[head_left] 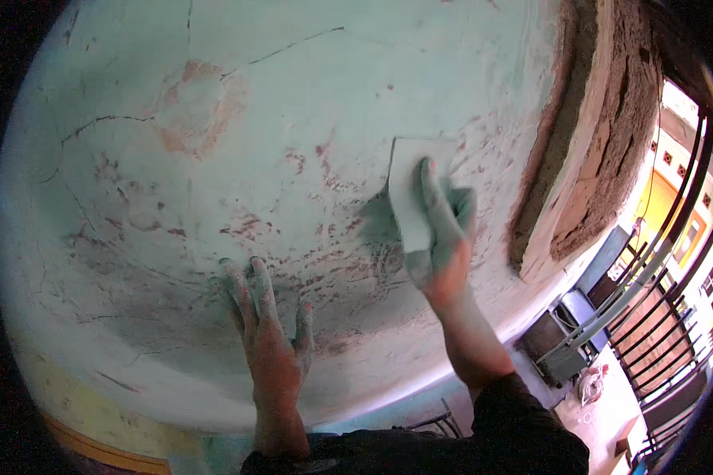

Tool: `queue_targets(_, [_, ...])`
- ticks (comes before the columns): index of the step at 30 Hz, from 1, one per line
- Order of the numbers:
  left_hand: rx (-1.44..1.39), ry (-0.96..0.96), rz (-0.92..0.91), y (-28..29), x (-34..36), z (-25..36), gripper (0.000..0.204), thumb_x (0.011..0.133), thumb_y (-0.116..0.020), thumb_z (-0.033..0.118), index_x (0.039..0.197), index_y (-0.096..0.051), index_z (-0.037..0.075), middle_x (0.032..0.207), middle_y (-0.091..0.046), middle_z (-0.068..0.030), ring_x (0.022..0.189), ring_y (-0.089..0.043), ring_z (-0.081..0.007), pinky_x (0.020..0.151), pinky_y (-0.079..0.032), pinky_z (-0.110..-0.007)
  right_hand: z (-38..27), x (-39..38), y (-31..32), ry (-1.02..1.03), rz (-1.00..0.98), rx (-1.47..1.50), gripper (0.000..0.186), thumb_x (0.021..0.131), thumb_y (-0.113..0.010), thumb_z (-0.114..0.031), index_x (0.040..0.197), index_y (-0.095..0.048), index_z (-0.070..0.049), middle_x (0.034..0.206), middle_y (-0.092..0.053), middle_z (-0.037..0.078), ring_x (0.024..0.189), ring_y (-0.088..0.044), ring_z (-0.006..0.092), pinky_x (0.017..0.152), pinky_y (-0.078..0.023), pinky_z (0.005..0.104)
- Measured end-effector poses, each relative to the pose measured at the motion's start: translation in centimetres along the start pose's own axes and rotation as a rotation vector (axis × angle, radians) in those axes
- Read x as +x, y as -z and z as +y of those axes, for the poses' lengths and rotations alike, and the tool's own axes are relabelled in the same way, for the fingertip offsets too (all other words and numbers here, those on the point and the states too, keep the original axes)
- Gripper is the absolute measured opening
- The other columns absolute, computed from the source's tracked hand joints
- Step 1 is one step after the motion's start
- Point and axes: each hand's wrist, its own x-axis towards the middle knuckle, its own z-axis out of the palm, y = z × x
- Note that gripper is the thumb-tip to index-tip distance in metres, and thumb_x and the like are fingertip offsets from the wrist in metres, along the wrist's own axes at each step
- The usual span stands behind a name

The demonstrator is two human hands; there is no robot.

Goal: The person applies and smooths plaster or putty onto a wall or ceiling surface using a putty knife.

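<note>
A pale green, scuffed wall (293, 95) fills most of the view, marked with brownish-red scrapes and thin cracks. My right hand (449, 218), coated in pale dust, grips a pale flat rectangular block (409, 186) against it. The thumb lies along the block's face and the other fingers curl round its right edge. The block's underside is hidden. To the left and lower, my left hand (269, 324) is open, also dusty, with its fingers spread and their tips at the scraped wall. It holds nothing.
Right of the block runs a rough, broken-edged wooden frame (602, 158). Beyond it are black metal railings (657, 324), a grey box-like item (558, 344) and a plastic bag (592, 384) on the floor. An orange-brown strip (107, 450) lies at lower left.
</note>
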Motion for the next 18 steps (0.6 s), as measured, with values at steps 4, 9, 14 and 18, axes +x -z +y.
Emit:
queue_targets(4, [-0.017,-0.013,0.006,-0.1,0.1,0.1,0.075,0.096,-0.064,0.033,0.158,-0.027,0.011,0.163,-0.017,-0.0243,0.151,-0.012,-0.047,0.12,-0.018,-0.059,-0.1,3.9,1.2,0.041,0.074,-0.057,0.064,0.087,-0.06,-0.027,0.137,-0.052,0.011,0.115,-0.068,0.02,0.085,-0.048,0.027,0.082,-0.045,0.0345])
queue_targets(9, [0.003,0.01,0.025,-0.3,0.0,0.1,0.075,0.095,-0.065,0.032,0.158,-0.029,0.011,0.163,-0.019,-0.0239,0.151,-0.012,-0.0467,0.12,-0.018,-0.059,-1.0,2.2,1.1,0.062,0.036,-0.073,0.06,0.082,-0.06,-0.018,0.135,-0.056,0.009,0.106,-0.068,0.018,0.082,-0.049,0.0271,0.08,-0.045,0.0334])
queue_targets(14, [0.005,-0.013,0.009,-0.2,-0.2,0.0,0.076,0.095,-0.065,0.034,0.157,-0.029,0.011,0.163,-0.02,-0.0234,0.151,-0.013,-0.0461,0.12,-0.017,-0.058,-0.1,1.5,0.6,0.009,0.044,-0.101,0.067,0.077,-0.069,-0.022,0.138,-0.056,0.004,0.092,-0.061,0.015,0.082,-0.048,0.0279,0.082,-0.044,0.0347])
queue_targets(18, [0.011,-0.023,0.047,-0.6,-0.1,-0.1,0.075,0.095,-0.065,0.032,0.157,-0.029,0.01,0.163,-0.022,-0.0227,0.15,-0.016,-0.0462,0.12,-0.019,-0.058,0.7,2.5,0.3,0.066,0.121,-0.118,0.068,0.078,-0.068,-0.024,0.141,-0.056,0.001,0.097,-0.06,0.015,0.084,-0.049,0.0282,0.082,-0.043,0.035])
